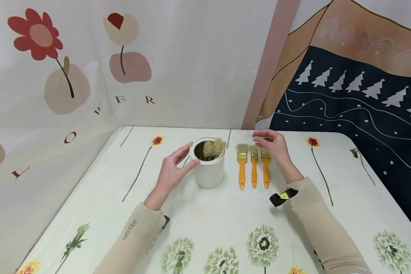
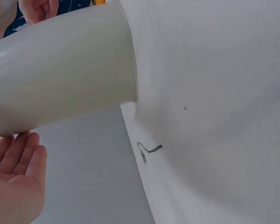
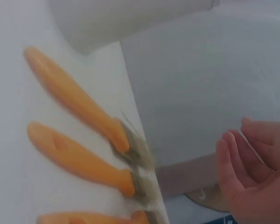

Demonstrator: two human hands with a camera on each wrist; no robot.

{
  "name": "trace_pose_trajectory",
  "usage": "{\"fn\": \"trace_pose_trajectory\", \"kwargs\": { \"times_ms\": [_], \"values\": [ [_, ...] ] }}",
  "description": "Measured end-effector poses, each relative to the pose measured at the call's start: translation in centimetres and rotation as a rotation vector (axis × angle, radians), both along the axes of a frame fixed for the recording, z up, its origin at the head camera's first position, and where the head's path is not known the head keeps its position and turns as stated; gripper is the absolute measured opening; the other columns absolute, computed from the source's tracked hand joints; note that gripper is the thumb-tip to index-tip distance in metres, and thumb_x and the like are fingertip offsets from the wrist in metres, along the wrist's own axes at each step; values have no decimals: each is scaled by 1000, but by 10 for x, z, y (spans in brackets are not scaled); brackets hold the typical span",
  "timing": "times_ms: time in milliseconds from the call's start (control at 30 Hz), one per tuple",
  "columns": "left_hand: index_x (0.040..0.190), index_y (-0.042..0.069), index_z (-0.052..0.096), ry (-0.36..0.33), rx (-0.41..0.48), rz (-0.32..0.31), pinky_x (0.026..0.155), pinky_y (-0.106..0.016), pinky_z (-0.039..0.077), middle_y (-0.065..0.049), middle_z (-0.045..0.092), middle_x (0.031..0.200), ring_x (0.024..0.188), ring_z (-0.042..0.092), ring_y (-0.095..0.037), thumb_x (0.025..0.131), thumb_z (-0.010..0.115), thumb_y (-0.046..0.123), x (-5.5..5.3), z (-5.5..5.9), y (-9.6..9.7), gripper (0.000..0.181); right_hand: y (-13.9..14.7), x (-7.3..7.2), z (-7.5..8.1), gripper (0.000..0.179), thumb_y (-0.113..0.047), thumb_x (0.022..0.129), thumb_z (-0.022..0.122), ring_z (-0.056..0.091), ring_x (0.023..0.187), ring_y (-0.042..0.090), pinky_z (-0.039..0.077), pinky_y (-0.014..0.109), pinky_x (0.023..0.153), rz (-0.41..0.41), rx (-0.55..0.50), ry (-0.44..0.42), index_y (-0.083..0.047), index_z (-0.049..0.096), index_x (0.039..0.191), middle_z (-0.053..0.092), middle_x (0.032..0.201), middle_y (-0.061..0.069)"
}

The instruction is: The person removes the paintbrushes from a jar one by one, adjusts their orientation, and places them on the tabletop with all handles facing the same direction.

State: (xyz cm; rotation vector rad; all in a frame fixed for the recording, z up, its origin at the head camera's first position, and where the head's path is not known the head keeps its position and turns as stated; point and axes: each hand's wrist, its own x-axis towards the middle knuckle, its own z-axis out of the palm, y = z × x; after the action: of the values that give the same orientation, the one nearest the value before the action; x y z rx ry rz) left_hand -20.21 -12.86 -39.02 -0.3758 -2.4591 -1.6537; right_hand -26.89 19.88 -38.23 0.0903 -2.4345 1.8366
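Observation:
A white cylindrical container (image 1: 209, 173) stands upright on the table with a pale yellow-green tufted clump (image 1: 214, 149) showing over its rim. My left hand (image 1: 172, 167) is at its left side, thumb and fingertips touching near the rim. In the left wrist view, the fingers of that hand (image 2: 18, 177) reach the container (image 2: 65, 70) with their tips. To the right lie three paintbrushes with orange handles, a left one (image 1: 242, 167), a middle one (image 1: 254, 167) and a right one (image 1: 266, 167). Over the bristle end of the right brush hovers my right hand (image 1: 274, 144), holding nothing, fingers loosely bent.
A white cloth (image 1: 198, 213) printed with flowers covers the table. Behind it hangs a pale curtain (image 1: 191, 68) with flower prints, and at the right a dark printed cloth (image 1: 342, 102) with trees. A black wrist strap (image 1: 279, 199) sits at my right cuff.

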Motion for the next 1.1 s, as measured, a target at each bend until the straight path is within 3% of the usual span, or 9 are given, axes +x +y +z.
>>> {"fn": "trace_pose_trajectory", "kwargs": {
  "times_ms": [567, 900, 1100],
  "values": [
    [145, 14, 53, 1, 2, 8, 115, -31, 45, -7, 53, 150, 138, 52, -24, 89, 76, 24, 0, 0, -1, 62, -42, 21, 18, 30, -17, 96, 67, 64, 96, 1, 56, 9, 86, 180, 4, 67, -2, 67, 123, 66, 126, 17],
    [146, 13, 53, -1, -3, 5, 115, -31, 44, -7, 53, 150, 138, 52, -24, 90, 76, 24, 0, -1, -1, 62, -58, 30, 21, 30, -7, 94, 68, 67, 94, 1, 58, 13, 86, 286, -33, 97, 0, 66, 123, 66, 124, 20],
    [146, 12, 52, 7, -3, 0, 115, -31, 44, -8, 53, 150, 138, 52, -25, 90, 76, 22, 0, -1, 0, 61, -64, 35, 25, 30, -6, 93, 69, 68, 101, 12, 58, 15, 86, 313, -22, 89, 0, 66, 123, 66, 124, 20]
  ]
}}
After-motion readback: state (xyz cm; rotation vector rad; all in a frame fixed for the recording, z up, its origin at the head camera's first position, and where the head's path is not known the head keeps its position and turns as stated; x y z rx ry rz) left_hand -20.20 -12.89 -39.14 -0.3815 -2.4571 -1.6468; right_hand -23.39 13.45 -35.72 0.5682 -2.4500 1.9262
